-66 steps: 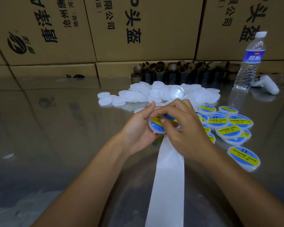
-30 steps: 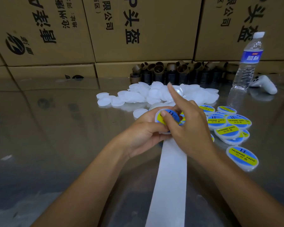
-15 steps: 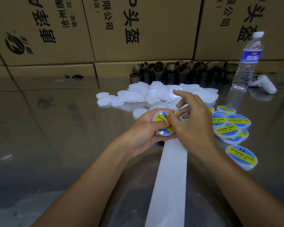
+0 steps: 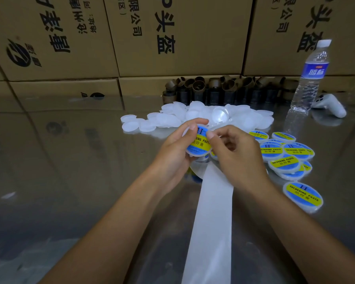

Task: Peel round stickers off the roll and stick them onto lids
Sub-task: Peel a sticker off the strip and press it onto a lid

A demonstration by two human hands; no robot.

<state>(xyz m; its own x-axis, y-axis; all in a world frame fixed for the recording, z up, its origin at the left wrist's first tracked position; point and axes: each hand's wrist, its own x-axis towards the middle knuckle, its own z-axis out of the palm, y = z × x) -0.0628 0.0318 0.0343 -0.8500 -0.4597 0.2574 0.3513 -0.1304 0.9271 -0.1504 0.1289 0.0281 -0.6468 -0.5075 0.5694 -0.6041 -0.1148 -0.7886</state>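
Left hand (image 4: pixel 172 154), just above the top end of the long white paper backing strip (image 4: pixel 211 222): fingers curled round the round translucent white plastic lid (image 4: pixel 195 154), thumb over its upper rim, face tilted toward the camera

Right hand (image 4: pixel 236 158), above and right of the strip's top end: thumb tip on the lid's right edge, forefinger curled to the rim, apparently pinching; the other fingers are curled and hold nothing that shows

Judgement: step = pressing the label down. Keep the left grip on the rim only. Rub the thumb from the centre outward so no bubble is trapped. Check the edge all round for lift before setting down

Round blue sticker with a yellow band (image 4: pixel 199 143), printed SOLDERING PASTE: flat on the lid face, looks roughly centred, thin white rim visible at the lower edge; no wrinkle seen

Right of the strip: finished blue-and-yellow labelled lids (image 4: pixel 285 162), overlapping, one lying apart nearer the camera
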